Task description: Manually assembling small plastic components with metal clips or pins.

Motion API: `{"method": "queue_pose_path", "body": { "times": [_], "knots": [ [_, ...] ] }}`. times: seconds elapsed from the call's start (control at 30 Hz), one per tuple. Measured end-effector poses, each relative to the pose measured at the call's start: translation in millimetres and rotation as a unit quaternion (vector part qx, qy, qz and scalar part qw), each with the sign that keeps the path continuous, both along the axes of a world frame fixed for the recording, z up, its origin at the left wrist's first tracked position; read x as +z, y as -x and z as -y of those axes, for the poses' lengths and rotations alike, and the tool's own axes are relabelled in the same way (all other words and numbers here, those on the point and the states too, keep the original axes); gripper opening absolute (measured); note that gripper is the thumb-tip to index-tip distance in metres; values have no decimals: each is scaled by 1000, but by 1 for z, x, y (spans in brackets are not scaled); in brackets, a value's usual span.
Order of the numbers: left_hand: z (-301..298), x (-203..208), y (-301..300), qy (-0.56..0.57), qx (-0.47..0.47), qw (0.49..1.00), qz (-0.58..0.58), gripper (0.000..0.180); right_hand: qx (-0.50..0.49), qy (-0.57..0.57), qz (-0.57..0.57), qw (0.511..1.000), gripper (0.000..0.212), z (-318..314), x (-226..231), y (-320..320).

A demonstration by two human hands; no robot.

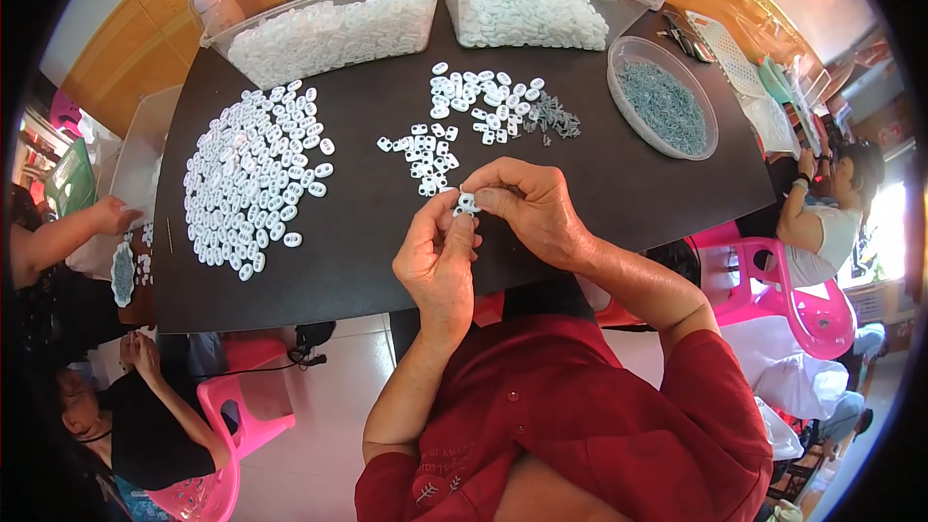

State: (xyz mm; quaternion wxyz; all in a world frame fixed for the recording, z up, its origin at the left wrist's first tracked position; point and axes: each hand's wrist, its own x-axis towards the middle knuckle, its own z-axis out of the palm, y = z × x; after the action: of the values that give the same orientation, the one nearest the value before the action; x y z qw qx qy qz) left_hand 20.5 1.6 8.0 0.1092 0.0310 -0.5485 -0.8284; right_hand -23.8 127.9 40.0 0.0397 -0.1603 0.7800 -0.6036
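Near the table's front edge, my left hand (437, 266) and my right hand (539, 211) meet at the fingertips. Both pinch a small white plastic piece (468, 202) with dark holes; the fingers cover part of it. Just beyond them lies a loose group of small squarish white pieces (425, 157). Farther back are oval two-hole white pieces (503, 108), some of them touching a little heap of grey pins or screws (551, 118). A wide pile of white oval two-hole pieces (253, 169) spreads over the left of the dark table (362, 242).
Along the back stand two clear bins, the left bin (329, 43) and the right bin (532, 14), full of white pieces. A round clear tub (711, 135) of grey-blue pins sits at right. People sit on pink chairs (822, 324) at both sides.
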Motion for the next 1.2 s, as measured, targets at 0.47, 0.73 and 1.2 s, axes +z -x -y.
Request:
{"method": "queue_pose_path", "body": {
  "times": [0.47, 0.73, 1.2],
  "knots": [
    [2, -1, 3, -52, -37, 998, 17, 22, 6, 16, 35, 999, 9, -2, 3, -2],
    [-1, -2, 3, -55, -23, 998, -2, 25, 7, 0, -25, 1000, 8, -2, -1, -2],
    [1, 0, 7, -94, 0, 996, 2, 23, 29, -113, -203, 972, 32, -1, -1, -6]
  ]
}}
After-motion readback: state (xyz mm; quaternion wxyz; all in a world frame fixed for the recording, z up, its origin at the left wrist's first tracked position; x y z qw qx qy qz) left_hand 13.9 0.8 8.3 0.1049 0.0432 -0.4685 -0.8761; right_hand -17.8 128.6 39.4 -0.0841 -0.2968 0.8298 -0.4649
